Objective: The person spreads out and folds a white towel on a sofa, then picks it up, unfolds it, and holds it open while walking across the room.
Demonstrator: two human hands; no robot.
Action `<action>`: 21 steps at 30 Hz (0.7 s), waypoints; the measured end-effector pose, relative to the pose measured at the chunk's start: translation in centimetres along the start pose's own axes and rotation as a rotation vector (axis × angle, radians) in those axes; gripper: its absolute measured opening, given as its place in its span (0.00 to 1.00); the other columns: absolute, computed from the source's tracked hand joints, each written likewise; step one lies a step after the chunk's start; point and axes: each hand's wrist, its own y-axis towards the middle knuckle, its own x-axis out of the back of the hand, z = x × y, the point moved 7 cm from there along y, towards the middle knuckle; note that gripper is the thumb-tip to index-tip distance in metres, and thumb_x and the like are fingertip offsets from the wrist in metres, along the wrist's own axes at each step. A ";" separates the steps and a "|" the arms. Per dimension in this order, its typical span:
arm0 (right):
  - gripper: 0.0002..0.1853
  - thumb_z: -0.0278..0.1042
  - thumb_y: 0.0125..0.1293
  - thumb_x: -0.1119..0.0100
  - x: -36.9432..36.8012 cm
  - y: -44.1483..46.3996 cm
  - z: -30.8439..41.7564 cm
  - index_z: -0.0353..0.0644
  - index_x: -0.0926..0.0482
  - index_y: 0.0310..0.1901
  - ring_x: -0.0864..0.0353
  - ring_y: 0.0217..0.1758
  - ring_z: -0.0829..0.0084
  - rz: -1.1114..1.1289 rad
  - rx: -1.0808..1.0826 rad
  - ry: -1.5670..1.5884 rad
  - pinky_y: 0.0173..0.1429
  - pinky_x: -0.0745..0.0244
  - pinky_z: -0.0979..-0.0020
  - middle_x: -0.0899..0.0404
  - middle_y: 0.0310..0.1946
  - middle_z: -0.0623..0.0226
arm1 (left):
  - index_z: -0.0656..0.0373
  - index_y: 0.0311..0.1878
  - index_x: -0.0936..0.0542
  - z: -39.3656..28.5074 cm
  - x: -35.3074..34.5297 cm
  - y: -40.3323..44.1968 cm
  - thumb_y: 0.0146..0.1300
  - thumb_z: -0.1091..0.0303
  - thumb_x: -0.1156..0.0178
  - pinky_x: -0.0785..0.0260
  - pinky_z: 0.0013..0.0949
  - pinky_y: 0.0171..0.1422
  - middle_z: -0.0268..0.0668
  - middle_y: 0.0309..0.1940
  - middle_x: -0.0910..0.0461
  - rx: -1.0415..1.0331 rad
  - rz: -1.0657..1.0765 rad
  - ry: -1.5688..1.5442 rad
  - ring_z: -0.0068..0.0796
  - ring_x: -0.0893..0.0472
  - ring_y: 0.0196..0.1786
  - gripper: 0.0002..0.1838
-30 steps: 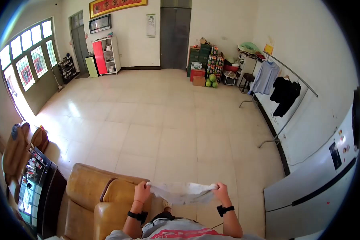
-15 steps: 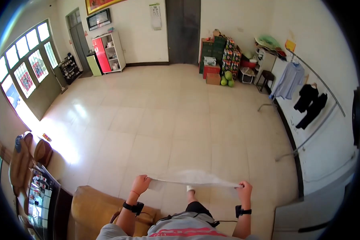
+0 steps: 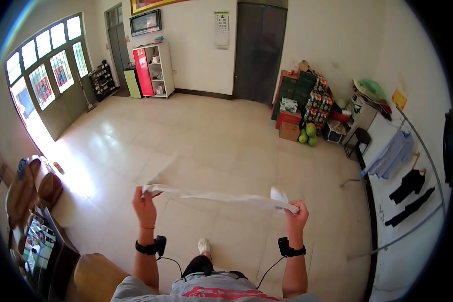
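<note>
A thin white piece of fabric or film (image 3: 216, 195) is stretched between my two hands in front of my body; its exact kind I cannot make out. One end is pinched in my left hand (image 3: 145, 205), where a loose flap trails up beyond the fingers. My right hand (image 3: 297, 215) grips the opposite end, and a small corner sticks up beside it. Both hands are closed and held well apart, with the strip sagging slightly between them. Each wrist wears a black strapped device with a cable.
Tiled floor (image 3: 206, 146) stretches ahead. To the right are stacked boxes (image 3: 289, 132), green melons (image 3: 311, 132) and a metal rack with a blue shirt (image 3: 390, 153). A tan sofa (image 3: 98, 277) and a dark glass-topped table (image 3: 40, 241) are at lower left.
Both hands have risen and moved further out from my body, lifting the white piece with them. The view has shifted, and my foot appears further left.
</note>
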 end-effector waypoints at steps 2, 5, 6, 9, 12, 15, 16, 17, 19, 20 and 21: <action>0.15 0.19 0.47 0.29 -4.1 4.8 1.4 0.43 0.30 0.27 0.31 0.32 0.73 -0.055 0.295 -0.037 0.41 0.34 0.71 0.29 0.26 0.72 | 0.66 0.43 0.26 5.5 -0.1 3.5 0.74 0.77 0.54 0.18 0.32 0.34 0.37 0.31 0.20 0.043 -0.058 -0.079 0.29 0.15 0.31 0.07; 0.16 0.17 0.39 0.34 -11.2 9.4 -1.2 0.43 0.32 0.25 0.27 0.37 0.61 0.005 0.604 -0.482 0.46 0.33 0.63 0.28 0.24 0.68 | 0.66 0.41 0.26 17.6 -2.0 6.3 0.71 0.79 0.55 0.21 0.30 0.27 0.39 0.32 0.18 0.372 0.027 -0.032 0.32 0.13 0.29 0.07; 0.15 0.17 0.38 0.34 -13.1 11.2 -4.4 0.43 0.32 0.24 0.27 0.36 0.59 0.036 0.558 -0.544 0.45 0.33 0.61 0.28 0.24 0.67 | 0.65 0.41 0.26 21.1 -3.2 6.9 0.71 0.79 0.55 0.22 0.30 0.25 0.40 0.32 0.18 0.475 0.065 -0.039 0.33 0.13 0.28 0.07; 0.14 0.19 0.37 0.35 -16.9 12.6 -16.2 0.42 0.32 0.22 0.27 0.33 0.56 0.104 0.375 -0.755 0.41 0.33 0.58 0.28 0.22 0.64 | 0.64 0.37 0.26 28.7 -7.1 8.9 0.70 0.75 0.50 0.24 0.29 0.23 0.40 0.32 0.18 0.661 0.223 0.026 0.34 0.12 0.28 0.05; 0.15 0.20 0.41 0.33 -18.7 17.9 -21.9 0.40 0.34 0.20 0.29 0.26 0.57 0.050 0.235 -0.865 0.34 0.34 0.59 0.31 0.18 0.63 | 0.64 0.35 0.27 34.2 -12.8 12.1 0.70 0.73 0.47 0.22 0.31 0.23 0.40 0.31 0.19 0.816 0.273 0.000 0.35 0.12 0.30 0.06; 0.20 0.21 0.48 0.28 -21.9 18.7 -25.3 0.37 0.37 0.20 0.35 0.19 0.64 -0.001 -0.053 -0.704 0.26 0.37 0.63 0.36 0.14 0.63 | 0.64 0.35 0.27 39.3 -17.4 16.1 0.69 0.71 0.45 0.21 0.33 0.23 0.41 0.30 0.20 0.883 0.279 -0.042 0.37 0.11 0.31 0.07; 0.22 0.23 0.51 0.27 -23.2 19.3 -27.1 0.36 0.38 0.21 0.38 0.18 0.67 -0.001 -0.177 -0.635 0.25 0.39 0.64 0.37 0.13 0.63 | 0.63 0.36 0.28 39.3 -19.0 18.2 0.70 0.71 0.46 0.20 0.35 0.23 0.42 0.32 0.19 0.888 0.269 -0.045 0.39 0.11 0.31 0.07; 0.24 0.24 0.53 0.26 -24.5 20.1 -29.3 0.36 0.39 0.21 0.41 0.17 0.70 -0.004 -0.294 -0.565 0.24 0.40 0.65 0.38 0.13 0.63 | 0.62 0.36 0.29 39.6 -20.6 20.3 0.70 0.70 0.47 0.19 0.37 0.24 0.44 0.34 0.19 0.888 0.257 -0.055 0.42 0.11 0.31 0.07; 0.25 0.29 0.57 0.25 -27.9 22.1 -33.4 0.37 0.39 0.21 0.46 0.21 0.73 0.023 -0.325 -0.537 0.25 0.41 0.65 0.41 0.14 0.63 | 0.64 0.35 0.28 42.4 -23.6 23.9 0.70 0.70 0.47 0.19 0.35 0.23 0.43 0.31 0.19 0.934 0.281 -0.004 0.40 0.11 0.30 0.08; 0.25 0.29 0.58 0.26 -29.6 23.3 -35.7 0.37 0.39 0.21 0.46 0.21 0.73 0.031 -0.329 -0.531 0.25 0.41 0.65 0.41 0.14 0.63 | 0.65 0.34 0.28 44.0 -25.4 25.4 0.69 0.70 0.46 0.19 0.35 0.23 0.42 0.30 0.20 0.957 0.294 0.011 0.39 0.11 0.30 0.09; 0.25 0.29 0.58 0.26 -30.9 24.8 -37.6 0.37 0.39 0.21 0.46 0.21 0.73 0.044 -0.335 -0.532 0.25 0.41 0.65 0.41 0.14 0.63 | 0.65 0.33 0.28 45.9 -27.2 26.7 0.69 0.70 0.46 0.19 0.35 0.23 0.43 0.29 0.19 0.980 0.320 0.014 0.40 0.11 0.30 0.09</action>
